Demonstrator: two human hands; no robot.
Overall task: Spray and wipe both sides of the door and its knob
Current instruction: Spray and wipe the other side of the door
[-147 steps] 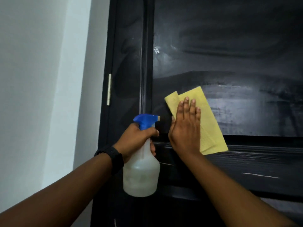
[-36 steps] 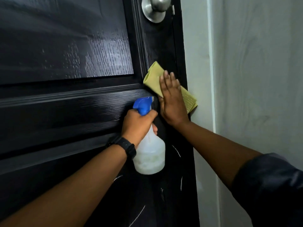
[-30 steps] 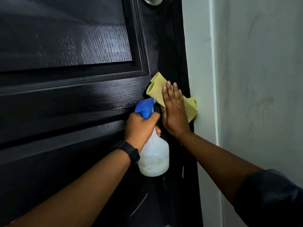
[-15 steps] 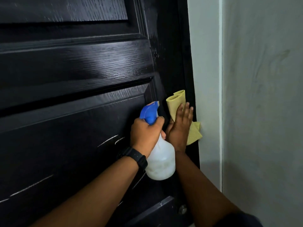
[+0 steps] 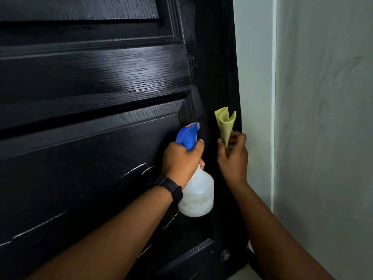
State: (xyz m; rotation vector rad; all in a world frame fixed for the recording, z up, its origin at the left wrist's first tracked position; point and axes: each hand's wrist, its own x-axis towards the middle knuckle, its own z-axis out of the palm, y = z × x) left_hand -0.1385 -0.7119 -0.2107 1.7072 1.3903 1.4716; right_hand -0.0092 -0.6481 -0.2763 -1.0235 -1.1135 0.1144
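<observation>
**black door, spray bottle and cloth at the door's right edge**

a black, wood-grained panelled door is shown filling the frame from nine o'clock to past the centre. pale scratches are seen on its lower panel, at nine o'clock of the left hand. a black wristwatch is worn on the left wrist. the left hand, just below the frame's centre, is wrapped round the neck of a spray bottle. its fingers are curled tight under the blue trigger head, whose nozzle is pointed toward two o'clock. the translucent body of the bottle hangs at five o'clock of that hand, close before the door. whether it touches the door cannot be told.

at three o'clock of the left hand, and apart from it, the right hand is seen as a fist, with fingers and thumb clamped on the lower end of a yellow cloth. the cloth is bunched and stands up at twelve o'clock of the fist, before the door's right edge. contact with the door cannot be judged. a small round fitting is set low in the door, at six o'clock of the right hand. a pale strip of frame borders the door, and a grey wall occupies the three o'clock side.
</observation>
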